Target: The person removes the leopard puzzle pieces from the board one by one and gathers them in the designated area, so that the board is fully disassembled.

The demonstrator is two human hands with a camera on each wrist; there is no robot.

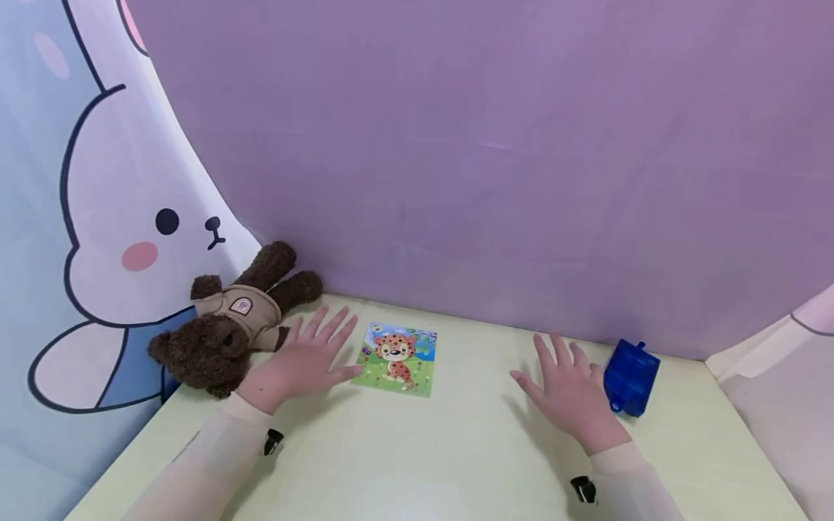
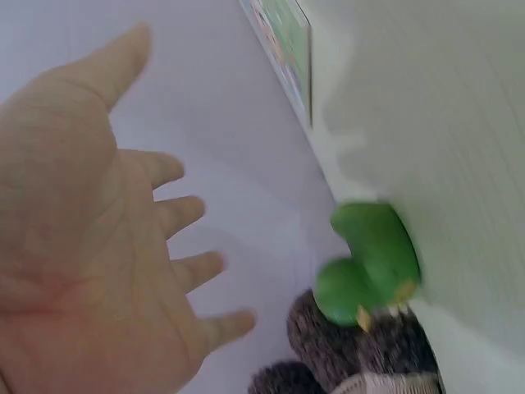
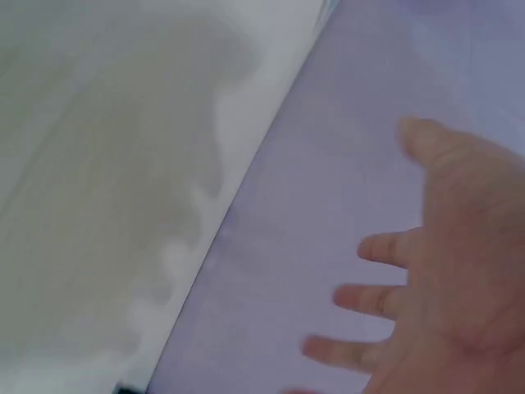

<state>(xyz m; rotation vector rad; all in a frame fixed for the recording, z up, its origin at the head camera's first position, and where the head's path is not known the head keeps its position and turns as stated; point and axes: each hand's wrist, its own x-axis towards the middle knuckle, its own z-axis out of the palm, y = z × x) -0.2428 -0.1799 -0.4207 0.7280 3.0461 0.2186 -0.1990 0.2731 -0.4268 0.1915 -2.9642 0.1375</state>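
left hand (image 1: 296, 365): raised, fingers spread, between teddy bear (image 1: 218, 347) and picture card (image 1: 396, 362) | right hand (image 1: 573, 398): raised, fingers spread, near blue plastic case (image 1: 630, 378) | card: flat on table (image 1: 404, 463), between hands, toward left | green toy (image 2: 377, 254): on table, by bear

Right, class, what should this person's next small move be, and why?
Probably lower the left grip toward the leopard picture: it hovers open and empty above the table, and in the head view it seems to reach the picture's left edge.
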